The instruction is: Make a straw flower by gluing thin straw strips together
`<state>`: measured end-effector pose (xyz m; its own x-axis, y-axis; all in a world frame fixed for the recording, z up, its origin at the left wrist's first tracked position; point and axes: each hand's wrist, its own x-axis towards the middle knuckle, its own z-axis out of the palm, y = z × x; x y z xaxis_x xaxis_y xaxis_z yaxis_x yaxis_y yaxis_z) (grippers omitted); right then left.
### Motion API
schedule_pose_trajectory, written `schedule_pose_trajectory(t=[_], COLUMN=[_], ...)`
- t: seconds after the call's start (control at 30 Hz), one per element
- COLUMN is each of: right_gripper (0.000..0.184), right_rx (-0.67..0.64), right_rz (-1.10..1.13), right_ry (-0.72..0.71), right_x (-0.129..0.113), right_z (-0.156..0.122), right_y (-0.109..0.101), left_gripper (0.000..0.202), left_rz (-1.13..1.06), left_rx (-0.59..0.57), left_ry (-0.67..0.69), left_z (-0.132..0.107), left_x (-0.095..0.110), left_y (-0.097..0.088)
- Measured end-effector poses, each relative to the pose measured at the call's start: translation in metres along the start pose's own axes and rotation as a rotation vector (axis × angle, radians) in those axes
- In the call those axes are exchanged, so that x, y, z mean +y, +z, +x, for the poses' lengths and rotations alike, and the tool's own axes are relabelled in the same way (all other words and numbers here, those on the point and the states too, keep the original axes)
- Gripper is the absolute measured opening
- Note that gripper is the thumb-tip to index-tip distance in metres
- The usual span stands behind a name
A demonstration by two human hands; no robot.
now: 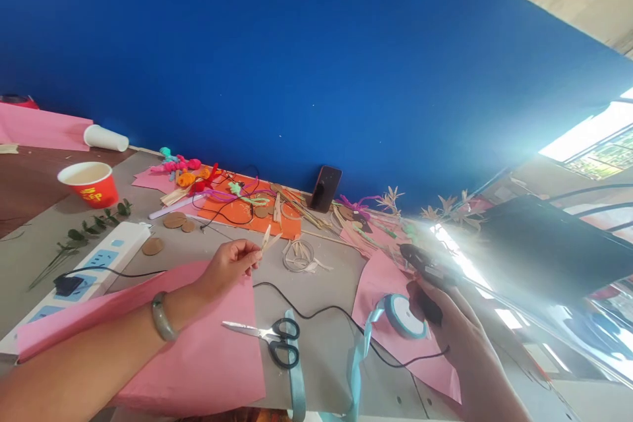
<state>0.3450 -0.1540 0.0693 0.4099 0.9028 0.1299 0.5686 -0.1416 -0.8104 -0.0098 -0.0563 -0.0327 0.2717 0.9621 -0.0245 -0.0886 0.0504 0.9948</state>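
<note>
My left hand is closed in a pinch on a pale dried leaf strip, held upright above the table. On the right, my right hand wraps round the handle of a black glue gun, its nozzle pointing left. A black cord runs from the grip across the table. Just left of that hand lies a roll of light blue ribbon with a loose tail. Black-handled scissors rest between my hands on pink paper. Beyond my left fingers is a round ring with pale strips.
A white power strip with a plug and a red paper cup stand at left. A phone leans on the blue wall. Coloured craft pieces lie on orange paper. Wooden discs and a green sprig are nearby.
</note>
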Motion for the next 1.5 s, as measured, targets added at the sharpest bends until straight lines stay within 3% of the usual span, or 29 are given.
schedule_pose_trajectory(t=[0.17,0.37,0.5,0.67,0.8,1.2,1.5], right_gripper=[0.033,0.042,0.043,0.042,0.041,0.046,0.044], right_rx=[-0.173,-0.549,-0.676,-0.686,-0.672,-0.687,-0.673], right_rz=[0.294,0.160,0.152,0.148,0.111,-0.021,-0.061], right_ry=[0.071,-0.068,-0.145,-0.157,-0.191,-0.272,-0.308], right_x=[-0.028,-0.066,-0.082,-0.081,-0.070,-0.058,-0.049], right_z=[-0.017,-0.026,-0.024,-0.025,-0.026,-0.031,-0.032], right_y=[0.030,0.080,0.109,0.137,0.147,0.144,0.148], left_gripper=[0.024,0.023,0.022,0.024,0.026,0.025,0.024], left_rz=[-0.047,-0.035,-0.038,-0.058,-0.060,-0.068,-0.058], left_rx=[-0.019,0.040,0.065,0.038,0.019,0.049,0.055], left_ry=[0.018,0.029,0.015,0.037,0.044,-0.001,0.042], left_z=[-0.002,-0.003,-0.001,0.000,-0.001,-0.005,-0.005], left_x=[0.004,0.011,0.008,0.006,0.007,0.016,0.008], left_y=[0.002,0.003,0.002,0.002,0.004,0.006,0.005])
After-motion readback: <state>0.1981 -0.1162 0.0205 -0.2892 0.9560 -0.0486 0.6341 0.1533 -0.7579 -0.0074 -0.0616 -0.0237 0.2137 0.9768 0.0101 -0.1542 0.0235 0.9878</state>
